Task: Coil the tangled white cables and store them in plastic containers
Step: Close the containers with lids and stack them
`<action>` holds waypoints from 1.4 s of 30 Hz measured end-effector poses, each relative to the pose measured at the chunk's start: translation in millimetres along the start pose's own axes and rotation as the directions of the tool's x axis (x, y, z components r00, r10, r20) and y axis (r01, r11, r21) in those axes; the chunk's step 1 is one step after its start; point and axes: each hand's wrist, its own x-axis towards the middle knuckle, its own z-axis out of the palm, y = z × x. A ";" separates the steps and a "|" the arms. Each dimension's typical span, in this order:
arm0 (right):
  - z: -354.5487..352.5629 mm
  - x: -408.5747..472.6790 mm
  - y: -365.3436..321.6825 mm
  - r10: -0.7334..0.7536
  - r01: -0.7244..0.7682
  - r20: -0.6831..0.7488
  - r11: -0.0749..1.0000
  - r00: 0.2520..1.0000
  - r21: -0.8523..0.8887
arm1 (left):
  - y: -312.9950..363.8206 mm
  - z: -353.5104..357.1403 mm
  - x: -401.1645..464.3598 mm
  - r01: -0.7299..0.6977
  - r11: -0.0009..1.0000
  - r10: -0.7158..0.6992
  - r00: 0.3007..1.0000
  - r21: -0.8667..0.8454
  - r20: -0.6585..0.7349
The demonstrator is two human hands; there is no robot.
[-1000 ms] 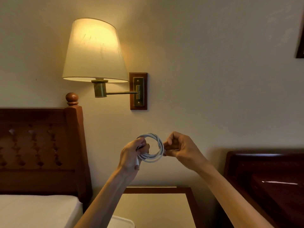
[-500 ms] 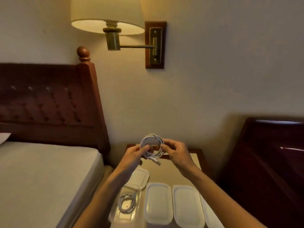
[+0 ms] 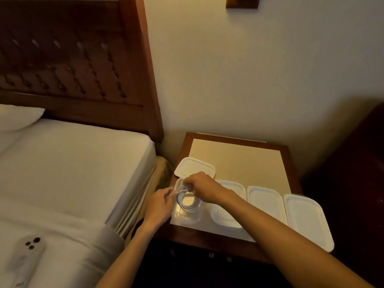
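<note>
A coiled white cable (image 3: 185,201) lies inside the open clear plastic container (image 3: 187,217) at the left front of the bedside table. My right hand (image 3: 202,187) reaches over the container's far side and pinches the top of the coil. My left hand (image 3: 159,205) is at the container's left rim, with its fingertips on the coil's left edge. The container's white lid (image 3: 194,166) lies just behind it. Three closed white-lidded containers (image 3: 265,202) stand in a row to the right.
The bedside table (image 3: 239,154) has a tan top with a dark wood frame. A bed (image 3: 68,163) with a white sheet and wooden headboard is on the left. A white phone (image 3: 25,260) lies on the bed. Dark wooden furniture (image 3: 357,163) stands on the right.
The view tilted down from the wall lamp to the table. Both hands lowered the coiled cable from chest height into the open container.
</note>
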 end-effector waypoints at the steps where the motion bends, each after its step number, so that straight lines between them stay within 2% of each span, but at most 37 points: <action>1: 5.2 3.0 -1.1 -0.009 0.010 0.019 0.999 1.000 -0.034 | -5.6 2.5 -0.3 0.007 1.000 -0.008 1.000 0.010 0.010; 6: 25.0 9.5 1.9 -0.055 0.066 0.072 0.984 0.996 -0.166 | -19.8 7.1 1.1 -0.005 0.999 0.004 1.000 0.036 0.014; 13: 45.9 7.1 10.5 -0.162 0.154 -0.003 0.946 0.987 -0.285 | -20.5 6.2 2.3 -0.017 0.999 0.018 0.999 -0.028 0.041; 16: 42.6 8.5 19.8 -0.190 0.168 -0.119 0.971 0.975 -0.170 | -18.8 2.8 9.7 0.016 0.999 -0.015 1.000 -0.029 0.022; 18: 33.0 12.9 30.5 -0.102 0.108 -0.295 0.994 0.950 0.004 | -17.0 -0.2 20.9 0.072 0.996 -0.074 0.997 -0.053 -0.027; 20: 21.3 23.0 48.4 0.090 -0.047 -0.396 0.992 0.914 0.117 | -13.9 -0.4 39.6 0.099 0.994 -0.103 0.992 -0.054 -0.070; 22: 13.2 34.7 70.9 0.286 -0.250 -0.393 0.958 0.874 0.141 | -6.3 1.5 61.7 0.113 0.992 -0.116 0.990 -0.050 -0.076; 24: 10.0 44.4 92.8 0.430 -0.414 -0.321 0.902 0.844 0.122 | -1.0 7.3 84.3 0.133 0.991 -0.134 0.990 -0.026 -0.049; 26: 10.2 52.8 108.5 0.497 -0.486 -0.237 0.868 0.835 0.106 | 2.2 14.5 101.6 0.142 0.989 -0.142 0.990 0.027 -0.003; 30: 13.7 67.1 120.7 0.498 -0.476 -0.200 0.867 0.844 0.149 | 5.6 23.3 118.3 0.198 0.979 -0.199 0.980 0.038 0.012; 34: -2.0 73.4 106.5 0.560 -0.440 -0.316 0.814 0.766 0.379 | 12.1 17.2 126.0 0.211 0.969 -0.219 0.975 -0.131 -0.050; 38: -31.4 52.5 68.3 0.663 -0.346 -0.374 0.694 0.648 0.631 | 29.5 4.2 124.5 0.091 0.927 -0.151 0.979 -0.365 -0.139; 40: -33.1 26.6 45.4 0.679 -0.310 -0.349 0.651 0.646 0.693 | 46.3 -0.9 107.3 0.008 0.885 -0.097 0.981 -0.466 -0.167; 42: -25.3 -6.4 21.4 0.666 -0.287 -0.284 0.611 0.690 0.738 | 61.0 -3.3 80.8 -0.094 0.875 0.000 0.981 -0.475 -0.193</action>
